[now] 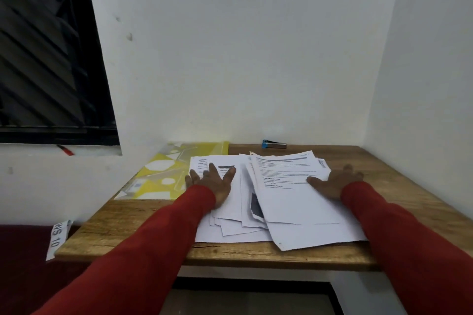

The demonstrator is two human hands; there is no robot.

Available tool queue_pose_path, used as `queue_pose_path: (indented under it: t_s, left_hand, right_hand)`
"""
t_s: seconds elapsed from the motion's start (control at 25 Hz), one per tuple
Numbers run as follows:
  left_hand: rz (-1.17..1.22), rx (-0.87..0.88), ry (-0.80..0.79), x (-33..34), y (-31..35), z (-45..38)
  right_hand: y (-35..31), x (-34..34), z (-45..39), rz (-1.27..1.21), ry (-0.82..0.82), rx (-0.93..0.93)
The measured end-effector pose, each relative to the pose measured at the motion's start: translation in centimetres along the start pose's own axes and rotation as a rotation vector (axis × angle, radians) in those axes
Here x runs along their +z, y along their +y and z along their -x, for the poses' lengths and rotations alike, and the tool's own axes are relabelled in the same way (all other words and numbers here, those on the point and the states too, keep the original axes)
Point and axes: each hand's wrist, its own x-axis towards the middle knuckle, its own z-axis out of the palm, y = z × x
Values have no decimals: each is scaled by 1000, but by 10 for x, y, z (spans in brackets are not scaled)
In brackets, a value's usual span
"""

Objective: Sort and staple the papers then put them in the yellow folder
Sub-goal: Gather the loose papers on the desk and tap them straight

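Left hand (212,181): we are pressing it flat, fingers spread, on the left papers (225,202).
Right hand (335,183): we are resting it open on the right sheets (289,194).
Yellow folder (158,176): lying just left of our left fingers on the tabletop (133,222).
Stapler (273,144): sitting well beyond our fingers, by the wall.

Loose white printed papers (281,199) lie fanned in an untidy pile on the desk (384,186). The yellow folder (163,174) lies flat, partly under their left edge. A blue-and-silver stapler (274,144) sits behind, against the wall.
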Motion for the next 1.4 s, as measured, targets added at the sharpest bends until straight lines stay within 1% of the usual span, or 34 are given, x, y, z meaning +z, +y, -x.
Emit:
queue_pose_path:
  t_s: [0.08, 0.16, 0.2, 0.28, 0.32, 0.4, 0.52, 0.56, 0.64, 0.68, 0.76, 0.84, 0.88, 0.92, 1.04, 1.12, 1.24, 1.32, 1.4]
  left_hand:
    - [78, 2, 17, -9, 1, 0]
    - [43, -34, 40, -14, -9, -2]
    - [28, -30, 21, -12, -12, -1]
    - [71, 25, -6, -4, -8, 4]
    - [113, 45, 7, -2, -3, 5]
    - [144, 31, 65, -4, 0, 0]
    - [70, -37, 24, -5, -5, -3]
    - [69, -32, 29, -3, -5, -2]
    - [114, 1, 90, -5, 0, 0]
    - [188, 22, 117, -9, 2, -1]
    - [424, 66, 120, -17, 4, -8]
    - [682, 66, 113, -21, 5, -17]
    - [765, 44, 131, -21, 6, -21]
    - [811, 42, 142, -21, 5, -24]
    - [840, 93, 90, -20, 2, -20]
    - [910, 145, 149, -22, 1, -13]
    - [1175, 335, 304, -37, 8, 2]
    - [1369, 423, 332, -52, 12, 4]
    - [1445, 459, 335, -64, 20, 3]
  right_hand:
    - [-14, -8, 10, -57, 3, -17]
    - [-23, -11, 16, -117, 14, -22]
    - [-29, -10, 19, -131, 16, -45]
    - [-45, -5, 24, -181, 3, -98]
    - [-52, -4, 25, -206, 11, -115]
    - [-59, -5, 29, -214, 42, -119]
    - [-62, -5, 34, -187, 31, -118]
    - [-65, -4, 37, -190, 20, -133]
    - [-71, -3, 45, -204, 24, -158]
    - [-73, -3, 47, -217, 29, -156]
    - [-75, -2, 51, -271, 24, -161]
    - [-77, 1, 50, -399, 7, -207]
    - [-76, 1, 51, -470, -3, -237]
    - [-75, 0, 52, -538, 2, -255]
    - [-68, 1, 48, -716, 31, -239]
    - [-60, 12, 32, -813, 5, -259]
    - [-54, -7, 50, -1098, -55, -309]
    - [-47, -25, 62, -1266, -123, -331]
    - [-43, -33, 60, -1420, -133, -335]
